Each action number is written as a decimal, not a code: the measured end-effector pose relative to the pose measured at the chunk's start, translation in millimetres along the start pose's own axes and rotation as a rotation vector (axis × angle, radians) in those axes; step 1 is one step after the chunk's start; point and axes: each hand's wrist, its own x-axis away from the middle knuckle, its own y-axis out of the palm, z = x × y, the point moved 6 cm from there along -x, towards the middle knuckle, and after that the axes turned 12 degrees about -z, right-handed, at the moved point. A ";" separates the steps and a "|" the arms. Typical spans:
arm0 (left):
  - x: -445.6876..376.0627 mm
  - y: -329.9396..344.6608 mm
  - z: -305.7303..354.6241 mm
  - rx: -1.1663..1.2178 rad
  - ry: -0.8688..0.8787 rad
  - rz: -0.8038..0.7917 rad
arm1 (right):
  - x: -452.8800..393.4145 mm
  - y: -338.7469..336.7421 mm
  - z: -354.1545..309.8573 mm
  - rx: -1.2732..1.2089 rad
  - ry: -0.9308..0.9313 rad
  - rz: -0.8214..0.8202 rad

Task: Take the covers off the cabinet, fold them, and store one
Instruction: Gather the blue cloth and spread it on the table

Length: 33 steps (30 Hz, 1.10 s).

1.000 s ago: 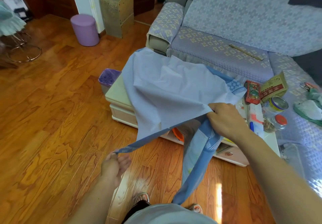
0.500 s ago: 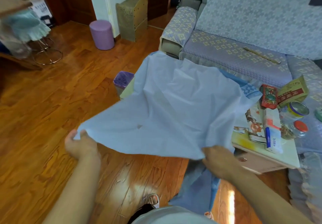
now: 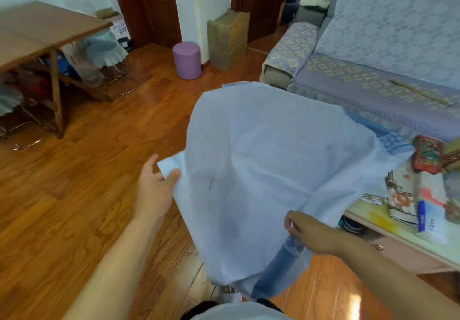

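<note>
A pale blue cover point(image 3: 268, 160) billows in the air in front of me, its far part hiding the low cream cabinet point(image 3: 398, 242) beneath. My left hand point(image 3: 155, 185) pinches the cover's left corner between thumb and fingers. My right hand point(image 3: 311, 232) grips the near edge lower right, where a darker blue patterned part point(image 3: 281, 272) hangs toward the floor. A patterned blue strip point(image 3: 395, 143) shows at the cover's far right edge.
Boxes, packets and a tube point(image 3: 423, 195) crowd the cabinet top at right. A covered sofa point(image 3: 373, 75) stands behind. A purple stool point(image 3: 187, 60), a wooden stand point(image 3: 229, 40) and a folding table point(image 3: 37, 30) with chairs line the wooden floor at left.
The left hand has risen and moved right with its corner. The cover has lifted and puffed up, and the view has tilted up toward the room.
</note>
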 end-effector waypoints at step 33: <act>-108.9 85.7 -43.8 -0.385 0.052 -0.536 | 118.2 90.8 -4.1 0.619 0.857 -0.148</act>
